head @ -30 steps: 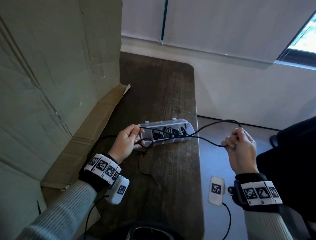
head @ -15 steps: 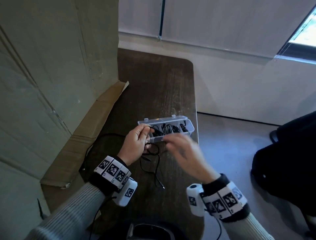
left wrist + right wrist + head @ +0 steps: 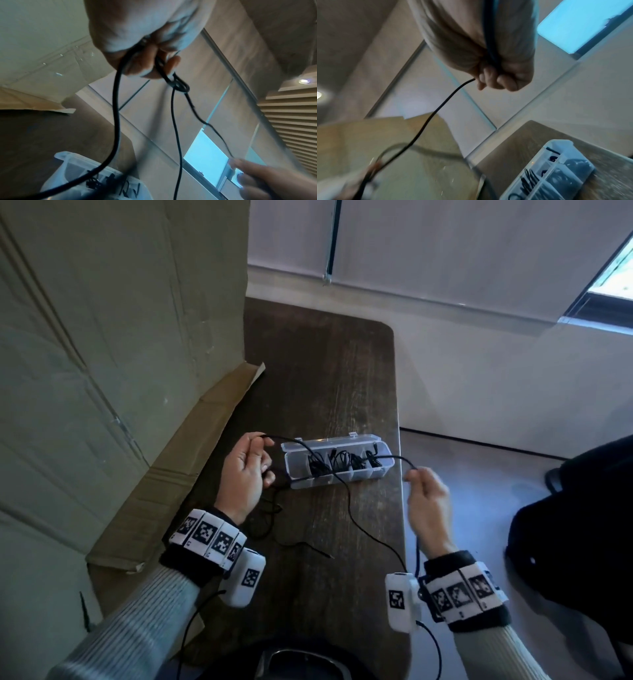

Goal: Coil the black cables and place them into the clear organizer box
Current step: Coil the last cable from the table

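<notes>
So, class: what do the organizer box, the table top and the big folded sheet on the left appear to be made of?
Organizer box: clear, glossy plastic; the cables inside show through its walls.
Table top: dark wood or wood-look laminate; streaky grain, matt. Which one is unclear.
Folded sheet: brown cardboard, dull, with creases and a bent flap.

two hands [image 3: 245,474] [image 3: 428,501], one clear organizer box [image 3: 383,470], one stretched black cable [image 3: 346,491], one cardboard box [image 3: 102,337], one table [image 3: 325,371]
</notes>
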Motion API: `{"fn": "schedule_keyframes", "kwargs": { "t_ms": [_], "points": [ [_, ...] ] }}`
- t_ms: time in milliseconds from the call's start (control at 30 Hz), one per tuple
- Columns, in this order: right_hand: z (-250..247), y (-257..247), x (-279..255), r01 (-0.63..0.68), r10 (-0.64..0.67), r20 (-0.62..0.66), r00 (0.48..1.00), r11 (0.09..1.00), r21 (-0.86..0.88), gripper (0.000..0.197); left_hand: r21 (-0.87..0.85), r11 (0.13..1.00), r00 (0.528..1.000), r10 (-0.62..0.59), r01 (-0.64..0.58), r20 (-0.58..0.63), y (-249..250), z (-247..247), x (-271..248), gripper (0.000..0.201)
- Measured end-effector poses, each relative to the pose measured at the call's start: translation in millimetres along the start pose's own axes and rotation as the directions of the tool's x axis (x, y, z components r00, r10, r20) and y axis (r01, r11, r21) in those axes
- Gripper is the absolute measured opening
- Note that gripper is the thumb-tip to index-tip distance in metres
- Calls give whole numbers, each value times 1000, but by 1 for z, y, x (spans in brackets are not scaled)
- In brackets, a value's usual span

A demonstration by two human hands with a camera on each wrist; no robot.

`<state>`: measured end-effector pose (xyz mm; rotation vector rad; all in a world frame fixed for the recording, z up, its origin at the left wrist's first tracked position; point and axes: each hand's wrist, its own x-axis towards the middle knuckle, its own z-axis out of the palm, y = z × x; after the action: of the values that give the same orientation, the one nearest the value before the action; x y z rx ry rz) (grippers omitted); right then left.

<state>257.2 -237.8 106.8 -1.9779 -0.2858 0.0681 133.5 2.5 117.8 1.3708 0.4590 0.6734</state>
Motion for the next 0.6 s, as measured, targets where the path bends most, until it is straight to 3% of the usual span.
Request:
{"fn": "schedule_keyframes", "kwargs": {
  "t_ms": [133,267,333,400,433,500,533,600],
  "points": [
    [-34,18,12,-75,84,-237,968,996,47,29,40,998,993,-48,52,-105,-7,-23,14,25],
    [-57,22,10,-131,164,-352,922,985,114,35,107,990,992,-75,86,-106,-17,-34,15,26],
    [-61,18,5,-199,171,-325,930,979,-53,23,133,987,992,-71,85,-102,-20,-31,12,27],
    [-56,8,-2,-223,99,-286,953,870,-441,32,134,988,995,-64,74,-78,-18,-23,7,27],
    [-50,2,-7,-126,-8,-241,971,836,-534,43,138,989,997,-54,61,-53,-17,-17,4,27],
    [-28,-16,-18,224,-285,-54,957,844,-487,49,145,989,999,-31,29,16,-12,-5,-2,27],
    [-16,-22,-23,384,-390,70,918,834,-395,46,143,990,998,-23,16,54,-9,1,-6,26],
    [13,-34,-34,553,-469,327,821,796,-246,41,129,992,993,-9,-6,116,-5,13,-10,26]
  ]
}}
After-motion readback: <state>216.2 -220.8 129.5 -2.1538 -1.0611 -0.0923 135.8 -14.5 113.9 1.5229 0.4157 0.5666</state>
